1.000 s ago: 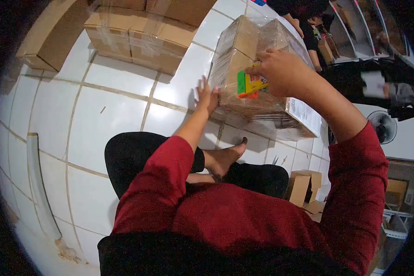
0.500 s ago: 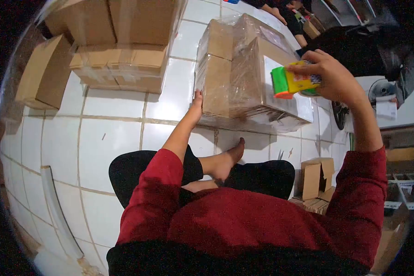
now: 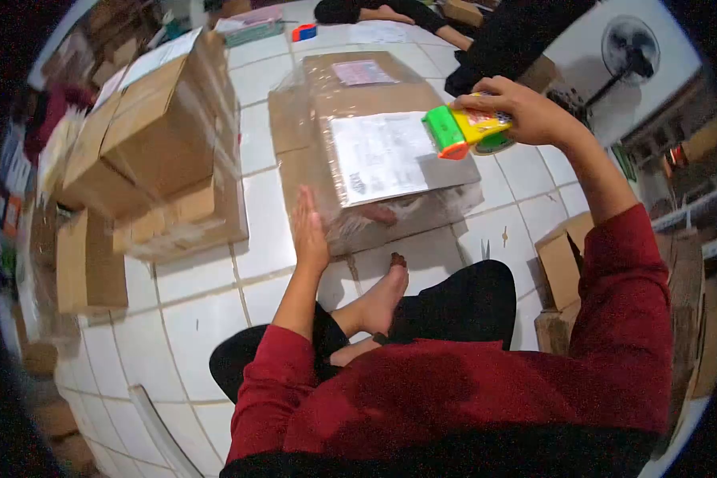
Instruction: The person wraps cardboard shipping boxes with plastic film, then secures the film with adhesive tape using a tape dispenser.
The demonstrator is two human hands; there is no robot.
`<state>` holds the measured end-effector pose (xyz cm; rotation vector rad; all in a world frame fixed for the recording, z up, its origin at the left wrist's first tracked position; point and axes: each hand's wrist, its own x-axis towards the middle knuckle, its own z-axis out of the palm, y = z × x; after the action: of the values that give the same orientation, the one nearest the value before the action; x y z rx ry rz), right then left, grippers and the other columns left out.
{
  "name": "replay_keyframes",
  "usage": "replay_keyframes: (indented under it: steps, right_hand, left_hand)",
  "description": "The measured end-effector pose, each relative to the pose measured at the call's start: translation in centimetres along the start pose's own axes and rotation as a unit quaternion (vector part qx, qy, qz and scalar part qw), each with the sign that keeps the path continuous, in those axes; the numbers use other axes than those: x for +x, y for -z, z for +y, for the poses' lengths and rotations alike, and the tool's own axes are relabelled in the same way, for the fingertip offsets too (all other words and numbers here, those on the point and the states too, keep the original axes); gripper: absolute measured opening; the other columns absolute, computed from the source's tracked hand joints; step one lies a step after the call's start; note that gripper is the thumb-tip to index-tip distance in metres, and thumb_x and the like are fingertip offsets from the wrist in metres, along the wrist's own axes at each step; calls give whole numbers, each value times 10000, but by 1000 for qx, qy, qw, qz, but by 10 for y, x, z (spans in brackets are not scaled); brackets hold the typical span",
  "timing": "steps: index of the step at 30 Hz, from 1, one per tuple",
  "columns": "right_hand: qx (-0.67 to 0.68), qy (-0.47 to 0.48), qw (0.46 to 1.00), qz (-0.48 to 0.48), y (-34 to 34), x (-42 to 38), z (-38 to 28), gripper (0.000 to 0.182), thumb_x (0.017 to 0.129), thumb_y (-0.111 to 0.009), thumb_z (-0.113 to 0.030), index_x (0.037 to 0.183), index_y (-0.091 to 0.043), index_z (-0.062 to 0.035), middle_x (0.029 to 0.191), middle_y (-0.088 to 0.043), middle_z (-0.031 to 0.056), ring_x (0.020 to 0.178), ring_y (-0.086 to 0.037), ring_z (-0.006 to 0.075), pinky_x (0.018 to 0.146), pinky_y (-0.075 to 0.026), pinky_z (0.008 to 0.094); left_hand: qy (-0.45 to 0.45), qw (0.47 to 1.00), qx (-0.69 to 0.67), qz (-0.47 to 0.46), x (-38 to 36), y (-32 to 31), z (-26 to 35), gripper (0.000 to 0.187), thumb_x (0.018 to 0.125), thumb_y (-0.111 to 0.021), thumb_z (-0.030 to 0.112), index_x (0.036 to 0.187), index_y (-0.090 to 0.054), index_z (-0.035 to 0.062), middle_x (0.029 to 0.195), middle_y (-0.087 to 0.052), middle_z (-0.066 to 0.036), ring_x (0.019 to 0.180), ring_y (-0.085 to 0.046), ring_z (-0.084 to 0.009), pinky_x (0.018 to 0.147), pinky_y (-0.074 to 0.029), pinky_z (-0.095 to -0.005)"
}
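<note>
A tape dispenser (image 3: 464,127), yellow with a green and orange head, is gripped in my right hand (image 3: 526,111) above the right edge of a large carton. Wrapped in clear plastic, this carton (image 3: 366,100) sits on the floor in front of me. A printed white sheet (image 3: 378,163) lies on its top, with a smaller pinkish label (image 3: 362,72) behind it. My left hand (image 3: 309,231) rests with straight fingers against the carton's near left side. The dispenser's head overlaps the sheet's right edge in this view.
Stacked taped cartons (image 3: 155,135) stand at the left, beside a narrow box (image 3: 92,263). Scissors (image 3: 486,248) lie on the tiles near my knee. An opened carton (image 3: 558,267) is at my right. Another person's legs (image 3: 406,17) and a fan (image 3: 629,48) are farther back.
The head view has tilted up, showing more of the carton's top and the room behind. My left hand now lies flatter on the carton's near side; the dispenser stays in my right hand.
</note>
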<state>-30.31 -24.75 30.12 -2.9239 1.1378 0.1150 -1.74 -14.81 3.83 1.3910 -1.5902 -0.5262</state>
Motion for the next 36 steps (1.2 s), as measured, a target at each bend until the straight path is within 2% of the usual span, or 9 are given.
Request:
replay_keyframes:
  steps: [6, 9, 11, 14, 16, 23, 33, 35, 36]
  right_hand:
    - [44, -76, 994, 57, -32, -52, 62, 708, 527, -583, 74, 1146, -445, -241, 1049, -455, 63, 980, -430, 256, 841, -364, 323]
    - [46, -101, 992, 66, -57, -77, 85, 704, 539, -578, 72, 1155, -435, -237, 1053, -452, 71, 979, -428, 267, 846, -359, 328]
    - [69, -101, 988, 90, -78, -90, 100, 699, 545, -560, 78, 1158, -430, -233, 1058, -450, 73, 981, -428, 269, 852, -355, 327]
    - [103, -91, 983, 124, -108, -108, 119, 689, 558, -525, 89, 1163, -422, -225, 1069, -445, 77, 986, -426, 271, 866, -347, 326]
    - [160, -80, 974, 139, -128, -110, 127, 692, 565, -508, 93, 1169, -415, -229, 1081, -440, 79, 1000, -423, 269, 869, -347, 324]
    - [229, -74, 957, 163, -166, -110, 149, 701, 577, -495, 90, 1176, -405, -264, 1109, -422, 77, 1014, -417, 261, 860, -357, 324]
    - [232, -123, 959, 110, -275, -154, 193, 740, 553, -482, 116, 1173, -405, -281, 1104, -409, 56, 1022, -409, 238, 844, -368, 306]
    - [229, -123, 952, 160, -301, -155, 199, 752, 546, -477, 123, 1174, -405, -283, 1104, -412, 58, 1018, -411, 239, 840, -373, 306]
    - [235, -122, 951, 159, -306, -153, 201, 752, 546, -477, 123, 1174, -405, -283, 1104, -412, 58, 1018, -411, 239, 840, -373, 306]
  left_hand:
    - [44, 999, -20, -18, -1, -5, -18, 523, 866, -176, 353, 1285, -176, 39, 1336, -164, -128, 1231, -154, -244, 995, -93, -337]
    - [163, 968, -165, -95, -4, -1, -49, 535, 864, -212, 363, 1283, -179, 31, 1333, -173, -123, 1231, -153, -224, 995, -97, -321]
    - [206, 945, -246, -68, -1, 12, -49, 544, 863, -236, 370, 1281, -181, 26, 1332, -179, -119, 1230, -152, -210, 995, -99, -309]
    - [91, 972, -187, 113, 24, 28, 44, 525, 864, -242, 346, 1276, -201, 23, 1327, -192, -129, 1230, -154, -248, 996, -93, -313]
    - [-75, 988, 89, 101, 51, 28, 110, 457, 874, -196, 243, 1263, -221, 3, 1308, -225, -155, 1221, -183, -239, 992, -118, -331]
    - [-244, 879, 326, -246, 107, -76, 205, 462, 833, -300, 209, 1269, -241, 64, 1316, -237, -102, 1228, -169, -287, 992, -98, -412]
    - [-175, 859, 342, -338, 108, -99, 203, 487, 810, -335, 200, 1268, -241, 62, 1327, -205, -111, 1237, -146, -278, 997, -78, -401]
    - [-144, 862, 346, -340, 109, -107, 215, 477, 811, -347, 222, 1254, -270, 62, 1320, -226, -103, 1231, -170, -272, 994, -79, -421]
    - [-194, 820, 438, -314, 109, -119, 228, 471, 813, -351, 235, 1246, -283, 63, 1314, -239, -98, 1227, -184, -269, 991, -83, -430]
